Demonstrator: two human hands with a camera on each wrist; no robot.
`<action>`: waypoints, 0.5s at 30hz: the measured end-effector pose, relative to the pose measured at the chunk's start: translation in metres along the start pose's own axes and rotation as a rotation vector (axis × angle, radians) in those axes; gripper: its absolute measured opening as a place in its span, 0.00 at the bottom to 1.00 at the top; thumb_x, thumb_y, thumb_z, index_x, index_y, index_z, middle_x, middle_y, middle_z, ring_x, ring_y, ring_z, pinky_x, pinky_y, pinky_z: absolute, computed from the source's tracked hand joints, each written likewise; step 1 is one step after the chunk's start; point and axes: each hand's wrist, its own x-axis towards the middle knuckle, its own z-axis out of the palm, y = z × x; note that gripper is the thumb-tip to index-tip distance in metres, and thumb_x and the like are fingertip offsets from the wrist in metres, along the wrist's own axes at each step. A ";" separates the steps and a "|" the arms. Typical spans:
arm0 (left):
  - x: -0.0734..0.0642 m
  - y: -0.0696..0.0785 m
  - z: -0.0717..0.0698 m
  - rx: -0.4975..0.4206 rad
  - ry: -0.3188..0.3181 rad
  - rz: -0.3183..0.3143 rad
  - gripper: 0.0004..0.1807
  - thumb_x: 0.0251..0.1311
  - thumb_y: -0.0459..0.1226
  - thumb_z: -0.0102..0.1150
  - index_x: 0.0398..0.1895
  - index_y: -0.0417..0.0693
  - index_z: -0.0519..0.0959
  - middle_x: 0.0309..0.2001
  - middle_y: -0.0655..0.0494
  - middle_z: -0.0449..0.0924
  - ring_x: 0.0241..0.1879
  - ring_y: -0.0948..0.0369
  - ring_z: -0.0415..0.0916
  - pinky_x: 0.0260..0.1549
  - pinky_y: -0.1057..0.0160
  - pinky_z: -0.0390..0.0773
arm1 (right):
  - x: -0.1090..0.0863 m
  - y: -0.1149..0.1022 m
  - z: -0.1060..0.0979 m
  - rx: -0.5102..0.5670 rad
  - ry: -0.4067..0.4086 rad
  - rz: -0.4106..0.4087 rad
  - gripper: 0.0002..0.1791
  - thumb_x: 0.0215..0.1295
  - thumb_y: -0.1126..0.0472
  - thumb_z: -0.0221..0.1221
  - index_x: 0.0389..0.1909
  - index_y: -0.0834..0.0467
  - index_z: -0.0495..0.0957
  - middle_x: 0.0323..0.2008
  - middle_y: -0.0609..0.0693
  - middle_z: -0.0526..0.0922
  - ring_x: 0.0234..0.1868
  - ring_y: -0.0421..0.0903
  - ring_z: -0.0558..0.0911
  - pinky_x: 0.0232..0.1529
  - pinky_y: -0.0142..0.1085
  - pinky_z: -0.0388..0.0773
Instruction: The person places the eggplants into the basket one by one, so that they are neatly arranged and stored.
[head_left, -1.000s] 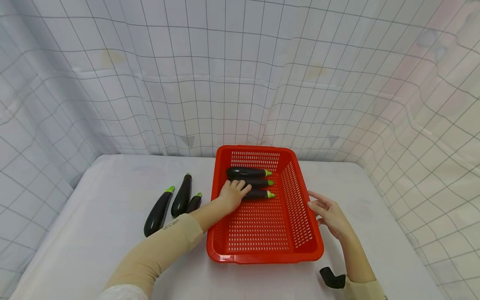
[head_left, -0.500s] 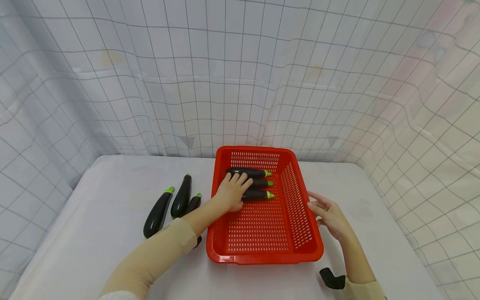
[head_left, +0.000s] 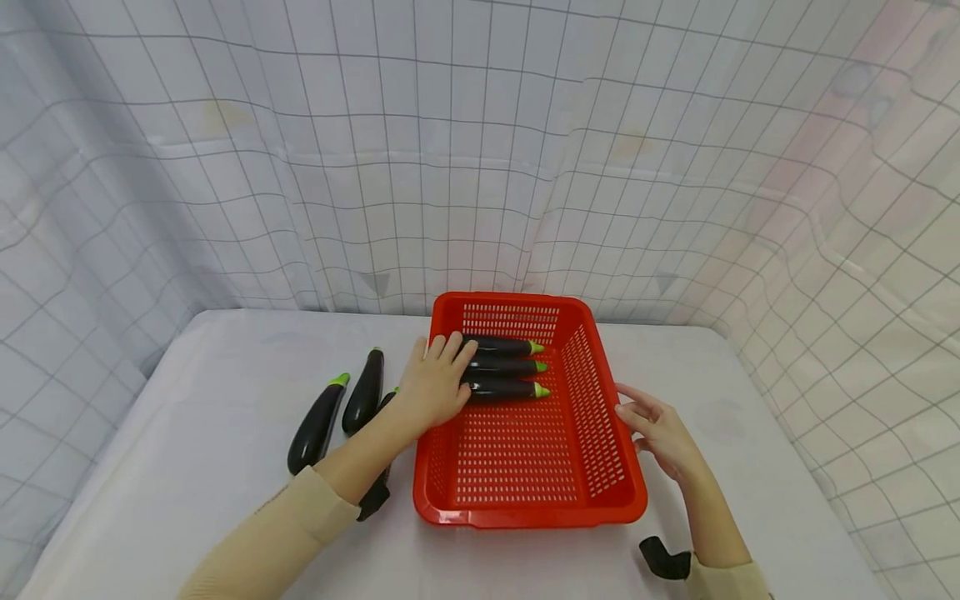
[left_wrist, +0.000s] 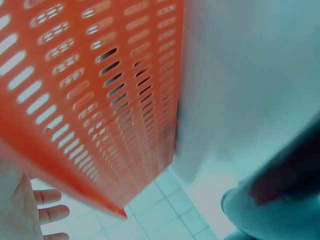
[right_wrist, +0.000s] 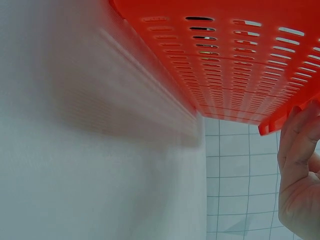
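Three dark eggplants [head_left: 498, 389] with green stem ends lie side by side across the far half of a red plastic basket [head_left: 525, 503]. My left hand [head_left: 431, 387], fingers spread and straight, is over the basket's left rim, overlapping the eggplants' left ends in the head view. The left wrist view shows that hand [left_wrist: 22, 207] beside the rim with nothing in it. At the right rim, my right hand [head_left: 670, 437] touches the basket with loosely bent fingers [right_wrist: 295, 145]. Left of the basket, another eggplant [head_left: 317, 427] and a second one [head_left: 364, 392] lie on the table; my left forearm partly covers a third.
The table [head_left: 225, 400] has a white cover. A white curtain [head_left: 480, 167] with a dark grid hangs behind it and at both sides. Near my right wrist is a black wrist piece [head_left: 664, 557].
My left hand has lifted away from the eggplants in the basket and moved left to the rim, its fingers spreading. The right hand and the basket have stayed in place.
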 end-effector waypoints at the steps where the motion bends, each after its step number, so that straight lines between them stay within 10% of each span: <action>1: -0.003 -0.003 -0.001 -0.027 0.008 -0.021 0.33 0.60 0.48 0.48 0.67 0.48 0.56 0.66 0.45 0.56 0.63 0.48 0.54 0.62 0.45 0.49 | 0.000 0.000 0.000 0.001 0.000 0.000 0.30 0.65 0.57 0.53 0.66 0.62 0.57 0.34 0.45 0.80 0.27 0.40 0.77 0.23 0.33 0.77; 15: -0.047 -0.028 -0.010 -0.086 0.115 -0.172 0.31 0.61 0.47 0.48 0.65 0.45 0.58 0.63 0.41 0.58 0.60 0.45 0.54 0.58 0.44 0.51 | 0.000 0.001 -0.001 -0.011 0.007 0.009 0.30 0.65 0.57 0.54 0.66 0.61 0.58 0.34 0.45 0.80 0.27 0.40 0.77 0.24 0.33 0.77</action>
